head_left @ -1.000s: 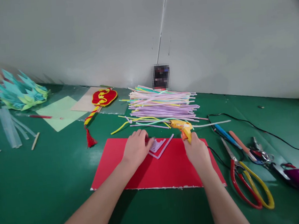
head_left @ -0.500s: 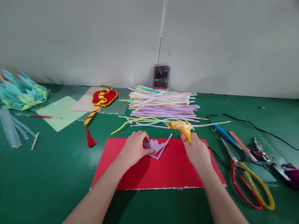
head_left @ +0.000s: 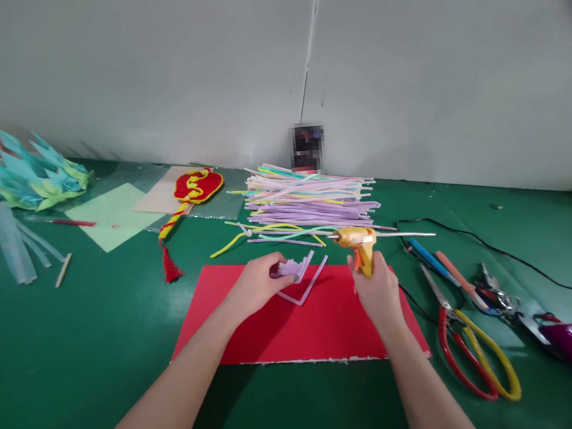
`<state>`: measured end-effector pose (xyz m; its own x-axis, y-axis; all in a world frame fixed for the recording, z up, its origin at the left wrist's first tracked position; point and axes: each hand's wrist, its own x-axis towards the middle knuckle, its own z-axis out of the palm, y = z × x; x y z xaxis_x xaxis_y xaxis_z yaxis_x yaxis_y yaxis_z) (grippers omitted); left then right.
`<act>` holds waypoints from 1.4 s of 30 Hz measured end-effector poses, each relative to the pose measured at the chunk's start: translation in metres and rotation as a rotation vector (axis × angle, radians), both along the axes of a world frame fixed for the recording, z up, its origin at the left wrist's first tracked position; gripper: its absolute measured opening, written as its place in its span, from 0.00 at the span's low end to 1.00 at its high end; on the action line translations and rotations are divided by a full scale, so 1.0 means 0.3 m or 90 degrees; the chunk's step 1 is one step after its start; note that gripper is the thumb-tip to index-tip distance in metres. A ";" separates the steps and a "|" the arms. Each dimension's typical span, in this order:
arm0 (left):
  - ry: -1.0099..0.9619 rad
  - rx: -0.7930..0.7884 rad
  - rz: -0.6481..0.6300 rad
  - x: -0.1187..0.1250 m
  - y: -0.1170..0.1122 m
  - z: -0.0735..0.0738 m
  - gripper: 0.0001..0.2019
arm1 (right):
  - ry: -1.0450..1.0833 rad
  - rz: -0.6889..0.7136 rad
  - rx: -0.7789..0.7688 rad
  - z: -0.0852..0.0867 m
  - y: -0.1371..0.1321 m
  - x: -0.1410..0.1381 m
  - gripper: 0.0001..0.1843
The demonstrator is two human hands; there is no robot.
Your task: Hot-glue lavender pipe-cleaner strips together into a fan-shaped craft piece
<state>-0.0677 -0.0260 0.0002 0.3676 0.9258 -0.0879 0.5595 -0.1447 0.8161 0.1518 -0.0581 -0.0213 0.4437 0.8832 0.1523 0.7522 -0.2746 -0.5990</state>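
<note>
Pipe-cleaner chevrons (head_left: 293, 268), nested, pinched in left hand (head_left: 263, 280) over red board (head_left: 297, 337), near bent lilac strip (head_left: 300, 302); hot-glue gun (head_left: 355, 237) gripped in right hand (head_left: 378, 285). Best: thin glue line, corners aligned, skin clear of nozzle (head_left: 335, 237).

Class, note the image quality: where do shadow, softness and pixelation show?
Head view: dark shadow on the green table by the near edge of the red board; head view: turquoise paper craft looks soft; head view: coarse pixels mask an object by the wall.
</note>
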 end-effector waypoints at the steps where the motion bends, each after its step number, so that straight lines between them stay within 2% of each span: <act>1: -0.026 -0.012 0.010 0.005 -0.004 0.003 0.10 | 0.039 0.005 0.026 0.005 -0.002 -0.005 0.14; 3: -0.064 -0.029 0.017 0.017 -0.012 0.006 0.11 | 0.148 0.036 0.052 0.015 -0.007 -0.015 0.15; 7: -0.109 -0.071 -0.011 0.043 -0.027 0.004 0.09 | 0.367 0.116 0.021 0.025 -0.015 -0.035 0.15; 11: -0.123 -0.088 -0.041 0.063 -0.045 -0.005 0.06 | 0.468 0.186 0.005 0.022 -0.019 -0.044 0.13; 15: -0.119 -0.061 -0.052 0.076 -0.060 -0.008 0.07 | 0.534 0.194 -0.017 0.010 -0.020 -0.035 0.13; 19: -0.115 -0.061 -0.058 0.080 -0.066 -0.011 0.08 | 0.556 0.195 -0.051 -0.003 -0.018 -0.021 0.14; 25: -0.184 -0.104 -0.035 0.073 -0.049 -0.017 0.09 | 0.569 0.189 -0.005 -0.001 -0.018 -0.028 0.15; 32: -0.215 -0.107 0.080 0.069 -0.037 0.003 0.16 | 0.597 0.151 0.070 0.011 -0.020 -0.036 0.15; 37: -0.252 -0.085 0.126 0.067 -0.036 0.002 0.17 | 0.604 0.094 0.109 0.019 -0.018 -0.043 0.16; 42: -0.256 -0.076 0.148 0.066 -0.034 0.011 0.18 | 0.620 0.086 0.119 0.027 -0.019 -0.054 0.15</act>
